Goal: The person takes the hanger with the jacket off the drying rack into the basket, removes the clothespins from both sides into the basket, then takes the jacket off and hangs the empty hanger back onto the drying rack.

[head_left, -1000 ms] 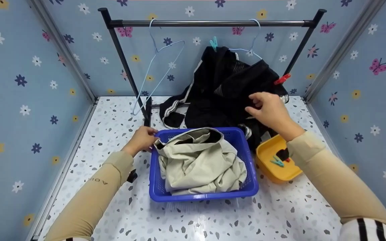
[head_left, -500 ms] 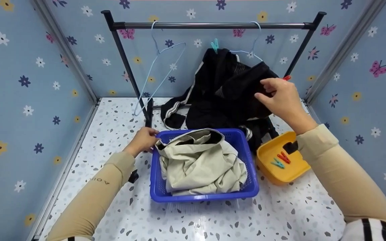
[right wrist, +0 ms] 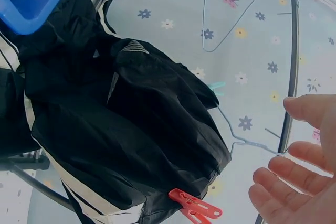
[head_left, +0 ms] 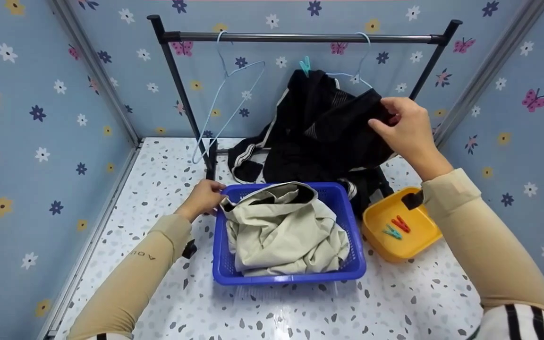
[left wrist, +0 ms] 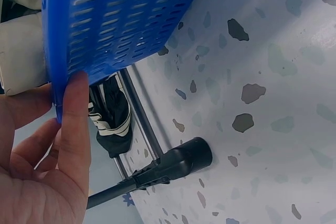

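Note:
My left hand [head_left: 204, 197] pinches the far left corner of a blue plastic basket [head_left: 288, 279]; the left wrist view shows fingers and thumb on both sides of its rim [left wrist: 56, 51]. Inside lies a crumpled beige garment [head_left: 286, 231]. Raised at the right, my right hand [head_left: 406, 125] has its fingers loosely bent and holds nothing. It is nearest to a black garment with white stripes [head_left: 328, 123], pegged to a light blue hanger [head_left: 361, 78]. One turquoise clothespin [head_left: 305, 65] and one red clothespin [right wrist: 195, 203] grip that garment; my hand mostly hides the red one in the head view.
A black clothes rack [head_left: 300, 38] stands at the back, with a bare blue hanger [head_left: 227, 75] at its left. Right of the basket sits a yellow tub [head_left: 380, 245] with a red and a turquoise clothespin inside. Patterned walls [head_left: 31, 156] enclose the sides and back.
My right hand has moved up and to the right across the black garment, covering the red clothespin in the head view. The left hand has stayed at the basket corner.

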A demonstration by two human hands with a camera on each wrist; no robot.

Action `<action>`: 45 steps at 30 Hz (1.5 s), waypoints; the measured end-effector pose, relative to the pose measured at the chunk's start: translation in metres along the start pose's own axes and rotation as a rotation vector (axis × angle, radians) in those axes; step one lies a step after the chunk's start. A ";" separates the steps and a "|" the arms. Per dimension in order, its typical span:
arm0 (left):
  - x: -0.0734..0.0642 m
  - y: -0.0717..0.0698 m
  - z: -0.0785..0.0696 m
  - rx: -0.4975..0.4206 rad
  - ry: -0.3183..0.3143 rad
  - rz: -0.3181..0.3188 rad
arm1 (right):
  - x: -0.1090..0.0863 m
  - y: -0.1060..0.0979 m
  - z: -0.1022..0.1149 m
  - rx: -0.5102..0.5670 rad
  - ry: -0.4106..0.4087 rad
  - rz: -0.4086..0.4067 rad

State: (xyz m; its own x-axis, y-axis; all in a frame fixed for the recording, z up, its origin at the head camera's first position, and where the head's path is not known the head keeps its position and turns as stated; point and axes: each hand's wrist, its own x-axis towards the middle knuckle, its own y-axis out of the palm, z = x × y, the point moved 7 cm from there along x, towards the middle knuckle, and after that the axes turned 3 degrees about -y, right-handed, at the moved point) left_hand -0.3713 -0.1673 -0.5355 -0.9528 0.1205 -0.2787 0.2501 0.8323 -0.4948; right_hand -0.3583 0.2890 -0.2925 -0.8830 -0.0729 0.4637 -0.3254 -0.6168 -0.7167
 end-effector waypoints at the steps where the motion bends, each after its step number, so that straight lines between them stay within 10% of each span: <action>1: 0.000 0.000 0.000 -0.002 0.002 -0.001 | 0.002 0.000 -0.001 0.001 0.006 0.000; 33: -0.001 -0.001 0.002 -0.047 -0.021 0.012 | 0.077 0.038 -0.041 -0.030 0.238 0.142; 45: -0.001 -0.001 0.004 -0.041 -0.016 0.000 | 0.088 0.046 -0.042 -0.071 0.170 0.080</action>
State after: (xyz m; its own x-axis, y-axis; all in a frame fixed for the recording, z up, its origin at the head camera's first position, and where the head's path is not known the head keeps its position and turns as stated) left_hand -0.3702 -0.1703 -0.5382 -0.9497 0.1121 -0.2924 0.2426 0.8539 -0.4605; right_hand -0.4654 0.2873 -0.3068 -0.9494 0.0173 0.3137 -0.2697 -0.5568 -0.7857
